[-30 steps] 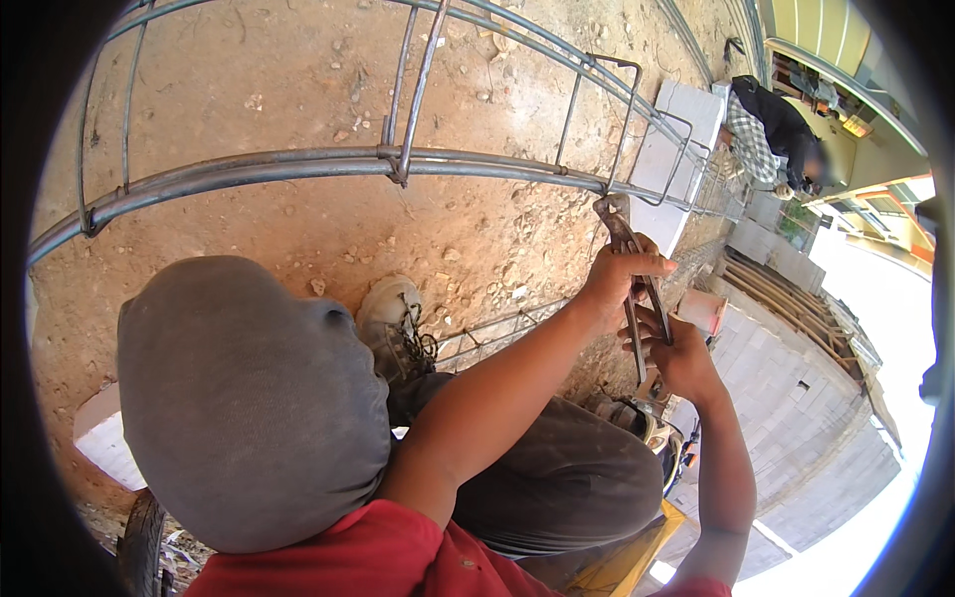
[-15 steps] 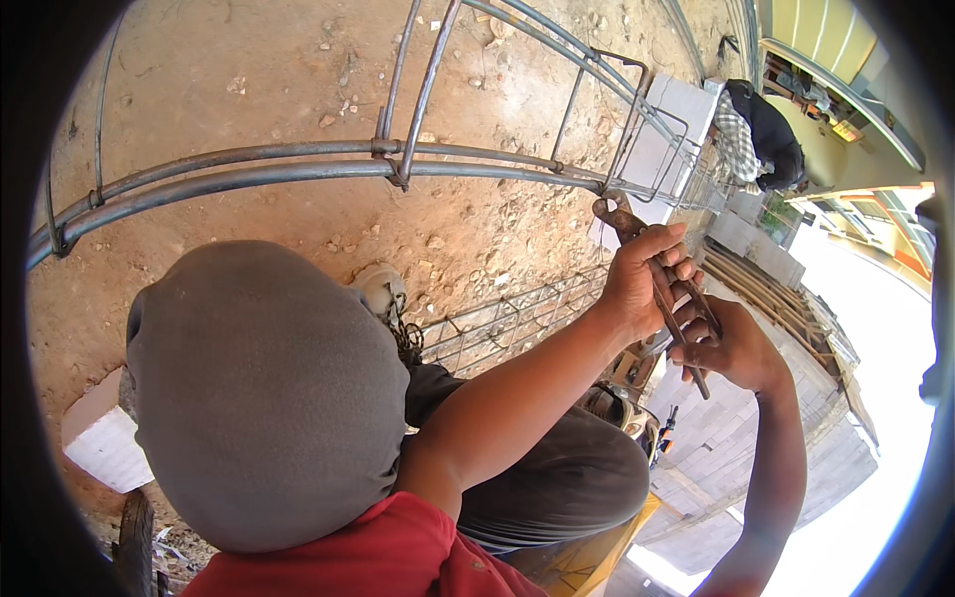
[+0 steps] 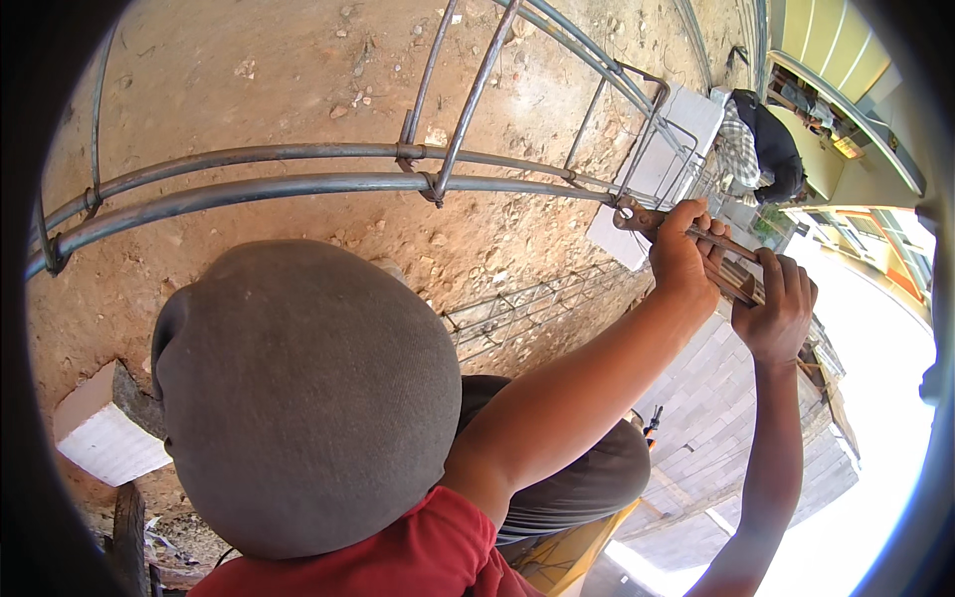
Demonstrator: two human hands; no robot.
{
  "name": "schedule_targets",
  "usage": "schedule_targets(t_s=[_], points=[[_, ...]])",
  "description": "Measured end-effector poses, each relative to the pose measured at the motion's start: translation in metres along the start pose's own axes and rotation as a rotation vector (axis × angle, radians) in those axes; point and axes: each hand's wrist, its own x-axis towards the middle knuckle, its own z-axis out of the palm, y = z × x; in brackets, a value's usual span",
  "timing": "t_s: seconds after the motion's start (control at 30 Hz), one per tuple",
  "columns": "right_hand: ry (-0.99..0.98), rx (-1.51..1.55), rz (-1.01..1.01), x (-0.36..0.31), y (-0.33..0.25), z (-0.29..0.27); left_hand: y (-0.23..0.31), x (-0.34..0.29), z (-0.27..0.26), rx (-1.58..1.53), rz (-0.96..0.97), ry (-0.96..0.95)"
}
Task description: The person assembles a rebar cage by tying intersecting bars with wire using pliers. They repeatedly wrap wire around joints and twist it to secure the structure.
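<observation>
Rusty metal pincers (image 3: 637,217) have their head against the rebar cage (image 3: 338,182), close to a stirrup crossing. My left hand (image 3: 684,264) is closed around the pincers just behind the head. Farther along the handles, my right hand (image 3: 778,310) is closed on them too, fingers curled over the top. Whether the jaws have wire between them is too small to make out. The cage has long bent bars with stirrups tied across them. A large rounded grey cloth shape (image 3: 308,398) fills the lower left, beside a red sleeve (image 3: 398,547).
A pale block (image 3: 109,428) lies on the dirt at lower left. Another rebar cage (image 3: 537,308) rests on the ground below. At upper right a co-worker (image 3: 766,144) bends near a pale slab (image 3: 676,139). A block wall (image 3: 696,418) stands at lower right.
Both hands and the pincers have shifted right in the picture. The handles have swung from steep to nearly level, with my right hand moving up. The cage appears slightly farther right.
</observation>
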Motion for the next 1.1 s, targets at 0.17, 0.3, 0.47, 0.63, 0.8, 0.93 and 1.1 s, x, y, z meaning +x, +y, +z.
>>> schedule_targets(t_s=[0.17, 0.3, 0.47, 0.63, 0.8, 0.93, 1.1], points=[[0.036, 0.029, -0.185, 0.054, 0.029, -0.008, 0.001, 0.009, 0.018, -0.087, 0.033, -0.060], [-0.036, 0.066, -0.248, 0.080, 0.035, -0.018, 0.004, 0.010, 0.022, -0.124, -0.010, -0.102], [-0.086, 0.082, -0.232, 0.084, 0.038, -0.018, 0.003, 0.013, 0.017, -0.116, -0.006, -0.179], [-0.087, 0.140, -0.192, 0.062, 0.039, -0.010, 0.006, 0.006, 0.002, -0.016, 0.005, -0.184], [-0.082, 0.170, -0.125, 0.039, 0.029, -0.012, 0.010, -0.006, -0.016, 0.104, 0.003, -0.301], [-0.149, 0.227, 0.026, 0.008, 0.016, -0.010, 0.018, -0.009, -0.034, 0.259, 0.000, -0.331], [-0.397, 0.515, 0.431, -0.052, -0.019, 0.027, 0.026, -0.015, -0.070, 0.617, 0.122, -0.262]])
